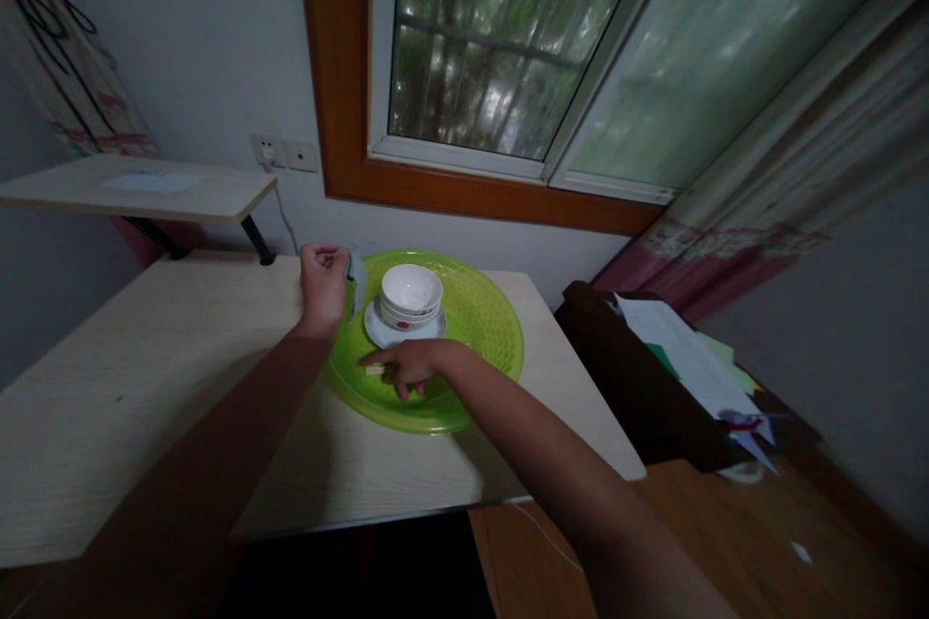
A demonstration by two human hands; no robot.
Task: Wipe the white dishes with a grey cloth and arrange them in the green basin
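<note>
My left hand (325, 279) is closed in a pinch on a grey cloth (357, 276), which hangs over the left rim of a green plastic basin (500, 334). Over the basin's near part is my right hand (412, 363), one finger stretched to the left and the others curled down. A short pale end (375, 369) sticks out beside its fingers; the rest is hidden by the hand. Just beyond, stacked white bowls (411, 288) stand on a white plate (375, 329) inside the basin.
The basin rests on a light wooden table (181, 387) against the wall. A raised shelf (218, 198) stands at the back left, under wall sockets (283, 153). Right of the table, papers (674, 338) lie on a dark piece of furniture (624, 387).
</note>
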